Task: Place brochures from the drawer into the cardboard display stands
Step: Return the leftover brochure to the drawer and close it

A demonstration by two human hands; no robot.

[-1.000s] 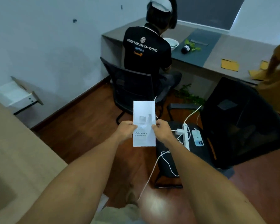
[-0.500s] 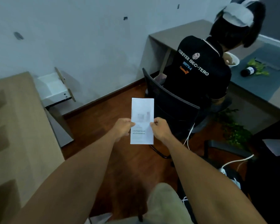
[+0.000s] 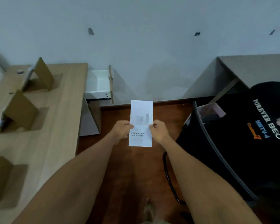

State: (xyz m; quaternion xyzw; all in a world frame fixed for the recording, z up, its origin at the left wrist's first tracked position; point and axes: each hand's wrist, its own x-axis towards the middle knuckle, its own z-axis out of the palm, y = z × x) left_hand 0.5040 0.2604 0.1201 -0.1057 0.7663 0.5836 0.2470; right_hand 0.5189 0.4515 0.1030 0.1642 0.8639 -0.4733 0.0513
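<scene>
Brochure [image 3: 141, 123]: white, narrow, upright, faint blurred picture mid-page, two dark text lines below. Held mid-air over wood floor [image 3: 136, 167], pinched at both edges by left hand [image 3: 122, 129] and right hand [image 3: 158, 130]. Open drawer [image 3: 99, 84] far left.

matt white paper brochure [image 3: 141, 123], brown cardboard stands [image 3: 20, 110], glossy wood floor [image 3: 136, 167].

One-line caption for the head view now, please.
Both hands, left hand and right hand, hold a white paper brochure near brown cardboard display stands.
</scene>
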